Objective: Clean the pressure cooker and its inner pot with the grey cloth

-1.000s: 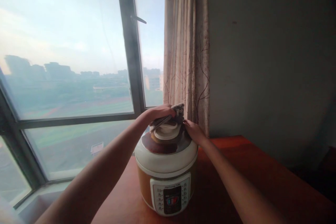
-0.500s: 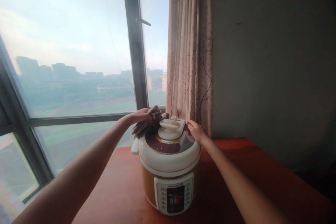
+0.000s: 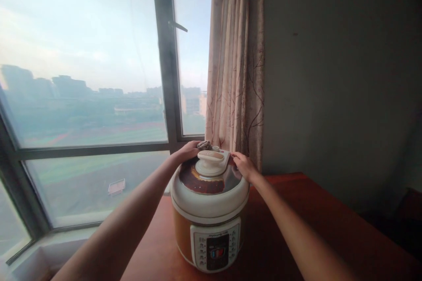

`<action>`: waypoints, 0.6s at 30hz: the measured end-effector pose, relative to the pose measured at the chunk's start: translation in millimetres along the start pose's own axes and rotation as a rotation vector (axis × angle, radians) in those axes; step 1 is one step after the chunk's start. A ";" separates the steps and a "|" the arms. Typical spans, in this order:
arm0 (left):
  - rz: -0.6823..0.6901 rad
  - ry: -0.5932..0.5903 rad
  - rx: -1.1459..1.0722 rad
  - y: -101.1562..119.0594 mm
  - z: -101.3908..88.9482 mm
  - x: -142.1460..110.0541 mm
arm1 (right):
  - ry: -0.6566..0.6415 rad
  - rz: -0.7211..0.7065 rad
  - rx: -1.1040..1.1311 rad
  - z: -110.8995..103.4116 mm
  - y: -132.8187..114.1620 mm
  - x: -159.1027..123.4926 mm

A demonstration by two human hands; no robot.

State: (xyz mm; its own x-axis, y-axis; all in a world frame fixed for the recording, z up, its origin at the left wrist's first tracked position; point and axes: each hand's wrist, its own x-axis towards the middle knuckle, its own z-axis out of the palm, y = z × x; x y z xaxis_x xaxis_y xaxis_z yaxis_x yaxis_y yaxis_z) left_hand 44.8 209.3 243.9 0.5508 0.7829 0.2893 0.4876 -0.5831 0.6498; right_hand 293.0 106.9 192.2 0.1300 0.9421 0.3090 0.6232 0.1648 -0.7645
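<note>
A white and tan electric pressure cooker (image 3: 210,210) stands upright with its lid on and its control panel facing me. The lid has a dark, glossy top and a white knob handle (image 3: 211,161). My left hand (image 3: 188,153) is closed on a grey-brown rag (image 3: 205,145) at the back left of the lid. Most of the rag is hidden behind the hand and the handle. On the other side, my right hand (image 3: 244,166) has its fingers curled together against the lid, by the white valve panel (image 3: 225,154). What its fingertips grip, if anything, cannot be made out.
The cooker sits on a reddish-brown wooden table (image 3: 280,210). A large window (image 3: 99,149) with a grey frame runs along the left. Behind the cooker hangs a patterned curtain (image 3: 231,74), and a dark wall (image 3: 329,96) stands at the right.
My left hand has moved right and slightly down with the rag, which is now bunched behind the handle instead of hanging over the lid's left side. My right hand stays at its place.
</note>
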 end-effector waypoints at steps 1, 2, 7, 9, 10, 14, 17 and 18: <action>0.014 -0.009 -0.016 0.2 -1.0 -5.3 | 0.000 0.004 0.006 -0.1 -0.2 0.0; 0.033 -0.022 -0.031 0.4 -2.5 -12.2 | 0.000 0.009 0.011 -0.1 -0.2 0.0; 0.170 -0.050 -0.138 4.3 -16.8 -57.6 | 0.004 0.020 0.035 0.0 0.9 0.9; 0.186 -0.061 -0.152 10.4 -22.9 -76.0 | 0.004 0.019 0.041 0.2 1.4 1.1; 0.190 -0.072 -0.154 14.8 -25.4 -85.0 | 0.004 0.019 0.042 0.2 1.5 1.1; 0.254 -0.092 -0.123 39.0 -28.5 -119.0 | 0.005 0.014 0.051 0.1 1.6 0.9; 0.299 -0.062 -0.042 57.4 -22.6 -139.2 | 0.006 0.010 0.053 -0.3 1.5 0.6; 0.299 -0.041 -0.017 62.0 -19.3 -144.6 | 0.007 0.012 0.051 -0.5 1.3 0.4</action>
State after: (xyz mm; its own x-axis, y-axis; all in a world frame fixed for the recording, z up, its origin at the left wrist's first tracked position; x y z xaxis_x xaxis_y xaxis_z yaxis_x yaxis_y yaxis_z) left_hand -17.7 64.0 255.9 0.6953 0.5673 0.4412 0.2884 -0.7825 0.5518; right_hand 294.3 107.4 191.6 0.1423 0.9421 0.3037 0.5818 0.1686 -0.7957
